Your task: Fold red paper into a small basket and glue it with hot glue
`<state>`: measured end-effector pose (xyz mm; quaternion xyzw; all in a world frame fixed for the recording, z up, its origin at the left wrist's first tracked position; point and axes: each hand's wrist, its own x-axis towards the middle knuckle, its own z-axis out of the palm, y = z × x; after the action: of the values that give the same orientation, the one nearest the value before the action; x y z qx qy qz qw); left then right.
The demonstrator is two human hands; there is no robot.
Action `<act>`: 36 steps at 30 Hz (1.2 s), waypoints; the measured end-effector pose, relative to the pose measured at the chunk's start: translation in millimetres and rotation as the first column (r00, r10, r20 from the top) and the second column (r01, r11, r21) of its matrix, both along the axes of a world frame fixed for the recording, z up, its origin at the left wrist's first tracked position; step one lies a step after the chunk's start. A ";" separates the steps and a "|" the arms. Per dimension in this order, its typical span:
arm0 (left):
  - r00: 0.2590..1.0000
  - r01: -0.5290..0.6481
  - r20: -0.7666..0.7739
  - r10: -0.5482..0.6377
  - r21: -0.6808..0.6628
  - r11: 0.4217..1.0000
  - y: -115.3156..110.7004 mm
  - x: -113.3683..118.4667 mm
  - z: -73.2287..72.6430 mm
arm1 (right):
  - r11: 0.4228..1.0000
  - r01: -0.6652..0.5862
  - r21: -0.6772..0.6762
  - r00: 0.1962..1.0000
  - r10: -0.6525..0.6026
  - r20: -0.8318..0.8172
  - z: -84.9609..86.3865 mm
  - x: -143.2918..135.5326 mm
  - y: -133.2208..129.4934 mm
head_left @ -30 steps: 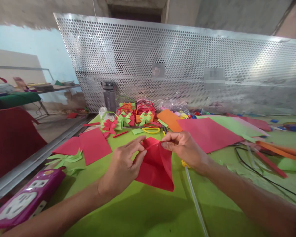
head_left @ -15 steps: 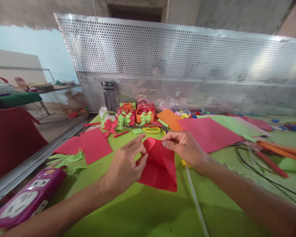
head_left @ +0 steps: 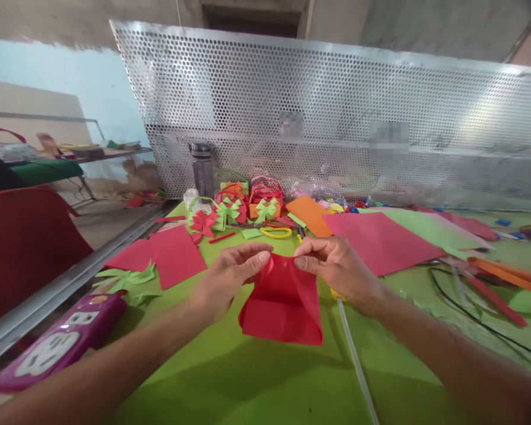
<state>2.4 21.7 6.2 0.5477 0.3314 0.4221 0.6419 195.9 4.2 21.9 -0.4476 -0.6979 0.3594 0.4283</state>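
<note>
A red folded paper bag (head_left: 283, 310) is held above the green tabletop, its opening turned toward me. My left hand (head_left: 236, 271) pinches the bag's upper left corner between thumb and fingers. At the upper right corner, my right hand (head_left: 336, 265) grips the edge the same way. The far edge between the two hands bends inward. Just beyond them lie yellow-handled scissors (head_left: 276, 232). A glue gun with a yellow tip (head_left: 335, 293) and a clear glue stick (head_left: 356, 360) rest beside my right wrist.
Finished small paper bags with bows (head_left: 265, 208) stand at the back near a grey bottle (head_left: 202, 171). Red sheets (head_left: 177, 257) lie left, pink paper (head_left: 380, 242) right. A purple power strip (head_left: 62, 339) sits at left; a black cable (head_left: 478, 319) runs at right. A perforated metal panel (head_left: 336, 88) closes the back.
My left hand has moved from loosely spread fingers to a pinch on the bag's upper left corner. The bag now faces me more squarely. My right hand keeps its hold.
</note>
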 end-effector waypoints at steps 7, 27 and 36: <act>0.903 0.402 -0.203 -0.378 0.097 0.910 3.7 -7.1 1.4 | 0.981 -0.090 0.174 0.946 0.029 0.322 8.6 0.0 -2.5; 0.998 0.057 -0.046 -0.046 0.265 0.962 -14.8 10.7 -9.0 | 0.943 0.133 0.304 0.898 -0.245 0.366 4.8 -25.5 -32.2; 0.998 0.054 -0.030 -0.048 0.248 0.967 -18.0 13.5 -15.3 | 0.949 0.165 0.267 0.887 -0.262 0.380 -4.7 -31.5 -26.2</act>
<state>16.0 3.8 -9.1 0.6373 0.2692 0.4370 0.5748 164.4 -21.9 17.3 -0.5356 -0.7547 0.1254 0.3575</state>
